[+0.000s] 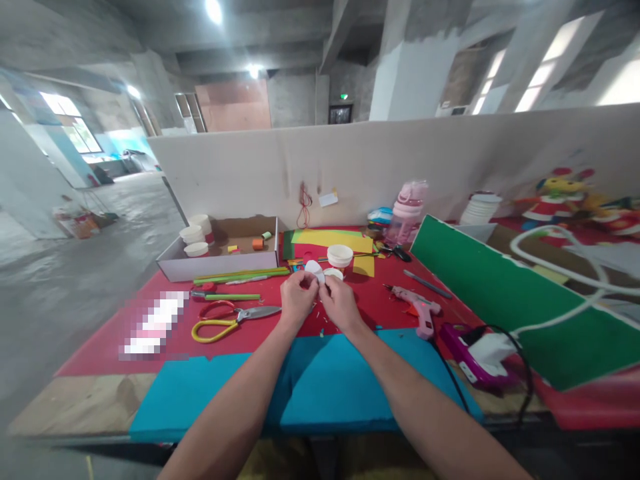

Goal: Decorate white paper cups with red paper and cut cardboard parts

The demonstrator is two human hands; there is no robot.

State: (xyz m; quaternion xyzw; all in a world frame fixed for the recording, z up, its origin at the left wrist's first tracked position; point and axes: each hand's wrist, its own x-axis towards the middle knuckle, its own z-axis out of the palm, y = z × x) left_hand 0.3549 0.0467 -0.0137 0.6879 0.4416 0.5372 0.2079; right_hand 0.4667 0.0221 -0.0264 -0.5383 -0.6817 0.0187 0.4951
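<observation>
Close together above the red table cover (370,307), my left hand (299,297) and my right hand (341,301) pinch a small white paper piece (315,269) between their fingertips. Its upper part, rounded in outline, sticks up from the fingers; the lower part is hidden by them. Just behind my hands stands a white paper cup (340,256), with another white round rim (333,273) partly covered by my right fingers. Scissors (235,320) with yellow and red handles lie to the left of my left hand. A pink hot glue gun (417,308) rests right of my right hand.
A white open box (220,267) holding paper cups and small coloured pieces stands at the left. Green and yellow paper sheets (330,241) lie behind. On the right are a green board (510,300), a purple power strip (483,360) and cables. Blue sheet (340,387) covers the front edge.
</observation>
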